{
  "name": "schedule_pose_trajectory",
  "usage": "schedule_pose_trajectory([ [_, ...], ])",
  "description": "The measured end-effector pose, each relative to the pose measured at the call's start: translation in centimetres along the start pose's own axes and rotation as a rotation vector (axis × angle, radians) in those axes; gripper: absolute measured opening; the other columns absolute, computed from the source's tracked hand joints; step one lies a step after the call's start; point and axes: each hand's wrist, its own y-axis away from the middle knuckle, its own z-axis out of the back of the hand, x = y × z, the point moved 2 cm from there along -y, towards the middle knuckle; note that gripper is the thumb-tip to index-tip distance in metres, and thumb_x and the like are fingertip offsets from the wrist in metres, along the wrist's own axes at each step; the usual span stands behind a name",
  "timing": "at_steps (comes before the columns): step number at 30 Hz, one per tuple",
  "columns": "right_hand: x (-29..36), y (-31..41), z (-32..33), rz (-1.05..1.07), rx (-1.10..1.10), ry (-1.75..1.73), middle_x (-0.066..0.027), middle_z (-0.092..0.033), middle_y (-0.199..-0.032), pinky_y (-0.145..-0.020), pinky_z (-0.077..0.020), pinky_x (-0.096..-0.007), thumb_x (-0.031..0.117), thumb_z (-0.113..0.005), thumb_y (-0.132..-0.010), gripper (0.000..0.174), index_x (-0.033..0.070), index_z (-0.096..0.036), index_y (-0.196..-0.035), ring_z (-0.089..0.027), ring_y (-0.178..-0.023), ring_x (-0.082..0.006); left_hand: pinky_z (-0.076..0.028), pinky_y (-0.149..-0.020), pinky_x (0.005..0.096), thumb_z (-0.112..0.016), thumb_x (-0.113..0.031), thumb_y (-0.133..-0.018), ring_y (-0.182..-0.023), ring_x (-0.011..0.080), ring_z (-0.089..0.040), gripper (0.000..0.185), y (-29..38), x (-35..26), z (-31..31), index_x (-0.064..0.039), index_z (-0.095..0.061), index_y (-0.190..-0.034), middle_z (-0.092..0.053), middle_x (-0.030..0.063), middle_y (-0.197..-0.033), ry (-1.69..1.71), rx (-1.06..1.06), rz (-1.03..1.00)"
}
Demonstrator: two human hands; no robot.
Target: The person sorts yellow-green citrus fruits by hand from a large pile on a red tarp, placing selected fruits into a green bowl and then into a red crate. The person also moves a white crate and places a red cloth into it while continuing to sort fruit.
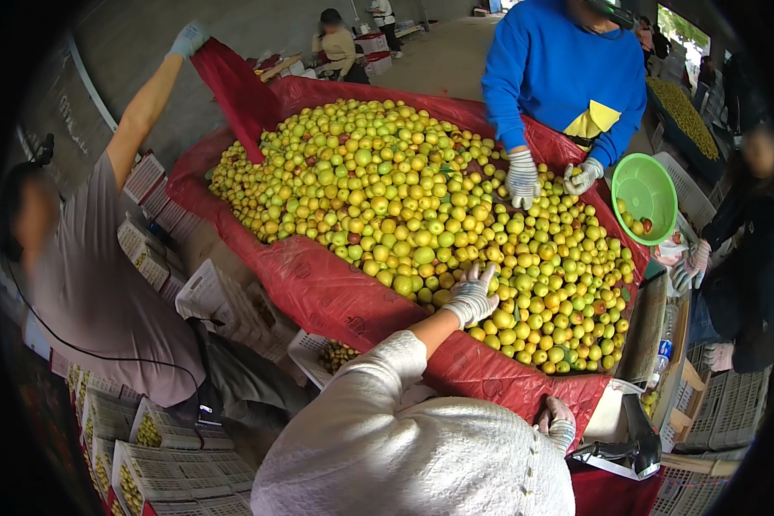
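Observation:
A large heap of yellow-green jujubes point(387, 193), some with reddish-brown patches, lies on a red plastic sheet point(335, 303). My left hand point(474, 297), in a striped knit glove, rests on the near side of the heap with its fingers spread among the fruit. Gloved as well, my right hand point(558, 422) is close to my body by the sheet's near right edge. Its fingers are partly hidden, and whether it holds anything is unclear. Across the heap, a person in a blue sweatshirt point(548, 71) has one gloved hand on the fruit and a jujube in the other.
At left, a person lifts a dark red cloth point(238, 90) over the heap. A green basin point(645, 197) with a few fruits stands at right. Below it are a water bottle point(663, 355) and a black handheld device point(642, 438). White crates point(168, 471) are stacked at lower left.

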Motion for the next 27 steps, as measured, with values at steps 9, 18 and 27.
schedule_pose_trajectory([
  [9, 0.8, 0.3, 0.3, -0.003, -0.053, -0.026, -0.0161, -0.066, -0.109, -0.094, -0.0480, -0.0420, -0.002, -0.062, -0.079, 0.037, 0.008, -0.064, -0.115, -0.062, -0.103, -0.0342, -0.016, -0.119, 0.0475, -0.062, -0.043, -0.085, -0.145, 0.0411, -0.016, 0.087, 0.6, 0.8, -0.9, -0.020, -0.015, -0.155, -0.017, 0.0225, -0.158, 0.087, 0.082, -0.046],
  [18, 1.5, -0.1, 0.3, -0.057, -0.034, -0.123, -0.0168, -0.066, -0.110, -0.095, -0.0478, -0.0408, 0.002, -0.057, -0.087, 0.027, 0.005, -0.065, -0.112, -0.063, -0.103, -0.0332, -0.027, -0.116, 0.0409, -0.063, -0.038, -0.087, -0.140, 0.0352, -0.032, 0.080, 5.8, 7.0, 9.5, -0.003, -0.028, -0.149, -0.033, 0.0241, -0.150, 0.386, -0.421, -0.031],
  [27, 2.4, -0.6, 0.2, -0.118, 0.027, -0.119, -0.0155, -0.067, -0.106, -0.093, -0.0484, -0.0411, -0.002, -0.055, -0.083, 0.029, 0.004, -0.066, -0.110, -0.062, -0.102, -0.0337, -0.036, -0.109, 0.0414, -0.061, -0.036, -0.092, -0.131, 0.0366, -0.044, 0.067, 11.3, 11.8, 8.3, 0.003, -0.039, -0.142, -0.047, 0.0261, -0.140, 0.348, -0.639, -0.030],
])
